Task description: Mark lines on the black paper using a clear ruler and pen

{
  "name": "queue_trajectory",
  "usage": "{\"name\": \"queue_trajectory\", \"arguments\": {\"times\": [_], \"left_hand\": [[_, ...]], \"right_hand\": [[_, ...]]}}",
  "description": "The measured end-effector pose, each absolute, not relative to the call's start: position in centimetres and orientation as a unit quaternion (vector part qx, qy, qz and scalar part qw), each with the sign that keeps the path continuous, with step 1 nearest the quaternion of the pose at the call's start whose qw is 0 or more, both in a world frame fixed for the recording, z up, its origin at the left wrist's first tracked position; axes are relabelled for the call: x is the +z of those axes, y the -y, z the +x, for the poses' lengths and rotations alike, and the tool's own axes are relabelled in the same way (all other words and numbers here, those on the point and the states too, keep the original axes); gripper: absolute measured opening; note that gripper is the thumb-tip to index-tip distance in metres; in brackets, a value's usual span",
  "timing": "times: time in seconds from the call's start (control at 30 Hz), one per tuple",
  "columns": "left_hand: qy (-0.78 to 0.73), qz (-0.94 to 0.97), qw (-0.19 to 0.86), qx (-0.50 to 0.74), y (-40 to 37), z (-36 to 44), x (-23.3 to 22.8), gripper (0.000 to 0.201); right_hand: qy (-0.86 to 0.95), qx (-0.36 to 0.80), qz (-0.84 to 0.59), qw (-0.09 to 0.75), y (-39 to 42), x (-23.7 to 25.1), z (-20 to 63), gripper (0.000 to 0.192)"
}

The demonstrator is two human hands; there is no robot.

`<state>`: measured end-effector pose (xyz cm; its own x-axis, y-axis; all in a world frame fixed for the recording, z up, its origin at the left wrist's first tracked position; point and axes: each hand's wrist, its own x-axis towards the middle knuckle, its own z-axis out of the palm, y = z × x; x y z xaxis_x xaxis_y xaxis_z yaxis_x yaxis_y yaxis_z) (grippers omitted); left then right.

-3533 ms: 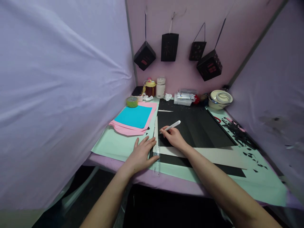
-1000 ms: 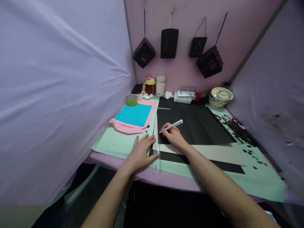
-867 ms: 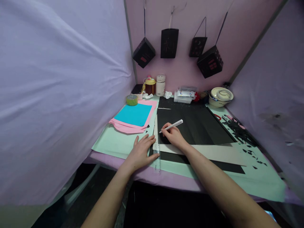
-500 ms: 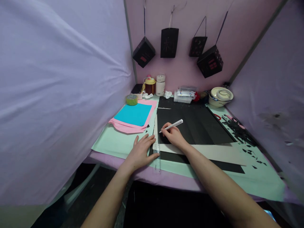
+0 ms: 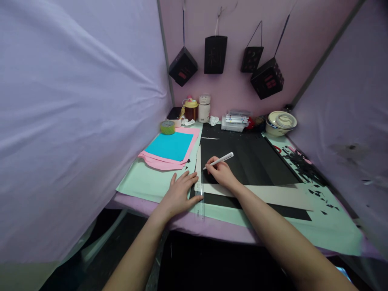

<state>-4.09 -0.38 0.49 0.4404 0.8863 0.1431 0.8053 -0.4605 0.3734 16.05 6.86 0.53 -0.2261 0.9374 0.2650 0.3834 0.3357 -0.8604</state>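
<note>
My right hand (image 5: 220,171) grips a white pen (image 5: 222,159), its tip down at the left edge of a large black sheet (image 5: 251,157). A clear ruler (image 5: 199,206) lies along that edge and juts over the table's front side. Spread flat, my left hand (image 5: 183,190) presses on the ruler with its fingertips and thumb. Beneath the black sheet a pale board (image 5: 273,196) sticks out at the front, and a black strip (image 5: 291,213) shows below it.
Left of my hands lie a blue sheet (image 5: 171,146) on pink sheets (image 5: 160,163) and a tape roll (image 5: 167,127). Bottles (image 5: 204,109), a pen box (image 5: 235,121) and a lidded bowl (image 5: 280,123) line the back. Black scraps (image 5: 306,165) litter the right. Black lanterns (image 5: 216,54) hang above.
Both hands, the pen and the ruler stay almost exactly where they were. The whole view has shifted very slightly.
</note>
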Motion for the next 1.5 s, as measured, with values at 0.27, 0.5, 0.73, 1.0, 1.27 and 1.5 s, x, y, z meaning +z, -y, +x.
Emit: {"name": "queue_trajectory", "arguments": {"times": [0.27, 0.5, 0.73, 1.0, 1.27, 1.5], "left_hand": [[-0.502, 0.841, 0.134, 0.151, 0.3, -4.1, 0.9, 0.06], [-0.476, 0.861, 0.107, 0.142, -0.3, -4.4, 1.5, 0.061], [-0.461, 0.865, 0.112, 0.16, -0.7, -4.8, 0.8, 0.059], [-0.458, 0.866, 0.114, 0.168, -0.6, -4.8, 0.6, 0.058], [-0.458, 0.866, 0.11, 0.168, -0.5, -4.8, 0.6, 0.057], [-0.459, 0.866, 0.109, 0.167, -0.6, -4.8, 0.6, 0.058]], "right_hand": [[0.707, 0.337, -0.467, 0.411, -7.1, 0.4, 16.0, 0.011], [0.709, 0.329, -0.472, 0.408, -7.0, 0.4, 16.1, 0.012], [0.707, 0.334, -0.471, 0.407, -7.1, 0.3, 16.1, 0.013], [0.707, 0.334, -0.472, 0.406, -7.0, 0.3, 16.1, 0.012], [0.708, 0.332, -0.473, 0.406, -7.0, 0.5, 16.0, 0.014], [0.707, 0.333, -0.474, 0.406, -7.0, 0.4, 16.0, 0.012]]}}
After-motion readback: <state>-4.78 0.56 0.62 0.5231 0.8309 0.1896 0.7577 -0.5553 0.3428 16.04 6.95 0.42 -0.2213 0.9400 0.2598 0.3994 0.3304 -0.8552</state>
